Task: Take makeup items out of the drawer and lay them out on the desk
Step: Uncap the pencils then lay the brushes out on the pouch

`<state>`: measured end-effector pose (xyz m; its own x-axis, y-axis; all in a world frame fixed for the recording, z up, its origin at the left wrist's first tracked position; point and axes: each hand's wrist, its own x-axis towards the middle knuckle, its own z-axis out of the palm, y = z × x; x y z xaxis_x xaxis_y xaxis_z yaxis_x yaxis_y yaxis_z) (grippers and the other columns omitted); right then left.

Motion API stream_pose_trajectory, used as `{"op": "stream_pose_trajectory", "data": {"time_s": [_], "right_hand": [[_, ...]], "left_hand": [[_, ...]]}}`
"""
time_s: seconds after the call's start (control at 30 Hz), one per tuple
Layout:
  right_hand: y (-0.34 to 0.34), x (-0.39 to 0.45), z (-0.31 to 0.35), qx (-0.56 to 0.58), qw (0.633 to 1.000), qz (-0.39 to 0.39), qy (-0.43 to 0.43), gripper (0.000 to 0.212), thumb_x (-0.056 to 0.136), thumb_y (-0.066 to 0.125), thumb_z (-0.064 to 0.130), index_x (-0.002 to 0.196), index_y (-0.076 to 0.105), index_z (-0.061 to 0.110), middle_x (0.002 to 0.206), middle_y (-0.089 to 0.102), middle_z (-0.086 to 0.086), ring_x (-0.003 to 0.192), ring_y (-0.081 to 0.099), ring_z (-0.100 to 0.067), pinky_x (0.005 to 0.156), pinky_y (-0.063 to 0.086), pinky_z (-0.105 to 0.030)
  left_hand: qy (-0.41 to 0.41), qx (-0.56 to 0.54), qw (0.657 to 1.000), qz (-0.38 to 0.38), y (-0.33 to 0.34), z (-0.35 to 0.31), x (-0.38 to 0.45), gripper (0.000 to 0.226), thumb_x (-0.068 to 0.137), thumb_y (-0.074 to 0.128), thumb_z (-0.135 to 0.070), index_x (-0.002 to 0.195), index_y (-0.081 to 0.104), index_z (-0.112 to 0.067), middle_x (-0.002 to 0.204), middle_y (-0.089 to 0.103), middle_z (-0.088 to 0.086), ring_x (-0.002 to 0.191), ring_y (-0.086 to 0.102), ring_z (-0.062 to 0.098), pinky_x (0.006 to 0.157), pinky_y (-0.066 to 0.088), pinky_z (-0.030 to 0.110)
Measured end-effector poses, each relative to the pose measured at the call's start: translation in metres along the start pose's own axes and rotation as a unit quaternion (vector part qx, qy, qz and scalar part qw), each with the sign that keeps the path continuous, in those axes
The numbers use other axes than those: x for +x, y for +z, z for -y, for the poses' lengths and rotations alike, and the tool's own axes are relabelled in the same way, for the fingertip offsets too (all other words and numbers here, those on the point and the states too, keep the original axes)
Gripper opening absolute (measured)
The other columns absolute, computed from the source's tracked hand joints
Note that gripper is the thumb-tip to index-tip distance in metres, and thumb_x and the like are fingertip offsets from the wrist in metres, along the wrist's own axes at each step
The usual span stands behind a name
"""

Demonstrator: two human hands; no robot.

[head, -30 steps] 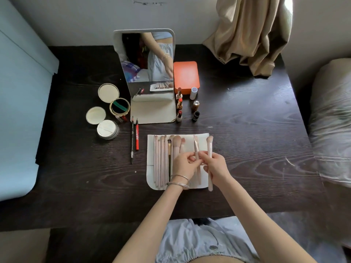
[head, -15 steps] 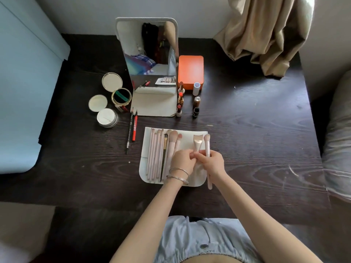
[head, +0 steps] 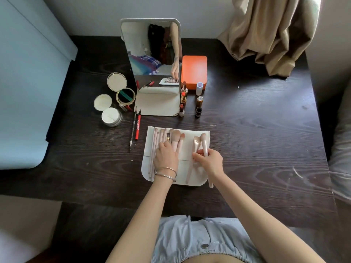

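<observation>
A white brush pouch (head: 190, 147) lies open on the dark desk (head: 256, 139). Several pink makeup brushes (head: 175, 140) rest in a row on its left half. My left hand (head: 165, 155) lies flat on those brushes, fingers pressing on their handles. My right hand (head: 209, 161) pinches a pink round-headed brush (head: 204, 144) at the pouch's right edge. A flat fan-shaped brush (head: 195, 141) lies just left of it, under my right fingertips.
A standing mirror (head: 152, 50) and an orange box (head: 194, 70) are behind the pouch. Lipsticks (head: 183, 96) and small bottles (head: 199, 106) stand beside the mirror. Compacts (head: 116, 81), a jar (head: 111, 116) and two pencils (head: 137, 127) lie left. A curtain (head: 269, 33) hangs at back right.
My left hand has moved left from the flat brush onto the row of brushes. My right hand still holds the round-headed brush. The camera view has shifted slightly.
</observation>
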<state>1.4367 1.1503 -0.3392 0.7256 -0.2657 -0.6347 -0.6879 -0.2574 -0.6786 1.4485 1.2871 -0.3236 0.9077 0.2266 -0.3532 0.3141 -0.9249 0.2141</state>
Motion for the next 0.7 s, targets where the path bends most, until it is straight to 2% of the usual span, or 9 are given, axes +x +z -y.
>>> {"op": "stream_pose_trajectory", "data": {"time_s": [0.1, 0.3, 0.43, 0.57, 0.63, 0.7], "right_hand": [[0.004, 0.0, 0.001, 0.002, 1.0, 0.009, -0.006, 0.016, 0.076, 0.076, 0.024, 0.084, 0.068, 0.014, 0.085, 0.072, -0.005, 0.082, 0.069, -0.017, 0.079, 0.054, -0.032], [0.013, -0.001, 0.005, -0.011, 1.0, 0.013, -0.005, 0.019, 0.076, 0.075, 0.025, 0.087, 0.068, 0.012, 0.086, 0.072, -0.007, 0.082, 0.069, -0.018, 0.076, 0.054, -0.033], [0.019, 0.0, 0.007, 0.002, 1.0, 0.021, -0.003, 0.017, 0.075, 0.076, 0.025, 0.085, 0.067, 0.014, 0.085, 0.072, -0.006, 0.082, 0.07, -0.019, 0.081, 0.056, -0.036], [0.026, -0.001, 0.011, 0.048, 0.998, 0.043, -0.002, 0.02, 0.078, 0.074, 0.022, 0.092, 0.066, 0.01, 0.084, 0.072, -0.005, 0.08, 0.071, -0.017, 0.081, 0.057, -0.036], [0.028, -0.002, 0.012, 0.036, 0.999, 0.03, -0.003, 0.016, 0.081, 0.067, 0.022, 0.09, 0.066, 0.009, 0.083, 0.072, -0.004, 0.081, 0.07, -0.017, 0.078, 0.055, -0.033], [0.027, -0.005, 0.013, 0.036, 0.999, 0.005, 0.003, 0.017, 0.085, 0.057, 0.022, 0.087, 0.065, 0.007, 0.08, 0.069, -0.002, 0.078, 0.065, -0.017, 0.068, 0.049, -0.028]], "left_hand": [[-0.003, 0.028, 1.0, 0.0, -0.002, -0.002, 0.0, 0.03, 0.094, 0.049, -0.031, 0.114, 0.052, -0.008, 0.113, 0.058, 0.008, 0.103, 0.059, 0.023, 0.075, 0.049, 0.031], [-0.026, -0.01, 1.0, 0.015, -0.012, -0.002, 0.003, 0.034, 0.09, 0.054, -0.035, 0.108, 0.056, -0.006, 0.106, 0.062, 0.01, 0.098, 0.061, 0.027, 0.073, 0.049, 0.034], [-0.049, -0.124, 0.991, 0.022, -0.021, 0.002, 0.001, 0.028, 0.09, 0.054, -0.029, 0.103, 0.059, -0.005, 0.101, 0.063, 0.011, 0.094, 0.061, 0.029, 0.072, 0.046, 0.035], [-0.063, -0.221, 0.971, 0.059, -0.025, 0.009, -0.002, 0.017, 0.092, 0.053, -0.023, 0.079, 0.054, -0.012, 0.078, 0.059, 0.005, 0.079, 0.057, 0.023, 0.063, 0.043, 0.029], [-0.074, -0.243, 0.965, 0.069, -0.021, 0.013, -0.003, 0.013, 0.092, 0.052, -0.022, 0.085, 0.048, -0.011, 0.08, 0.055, 0.004, 0.079, 0.055, 0.023, 0.069, 0.044, 0.032], [-0.083, -0.282, 0.953, 0.077, -0.018, 0.014, -0.004, 0.013, 0.092, 0.051, -0.021, 0.092, 0.046, -0.009, 0.082, 0.053, 0.002, 0.082, 0.055, 0.023, 0.071, 0.046, 0.033]]}}
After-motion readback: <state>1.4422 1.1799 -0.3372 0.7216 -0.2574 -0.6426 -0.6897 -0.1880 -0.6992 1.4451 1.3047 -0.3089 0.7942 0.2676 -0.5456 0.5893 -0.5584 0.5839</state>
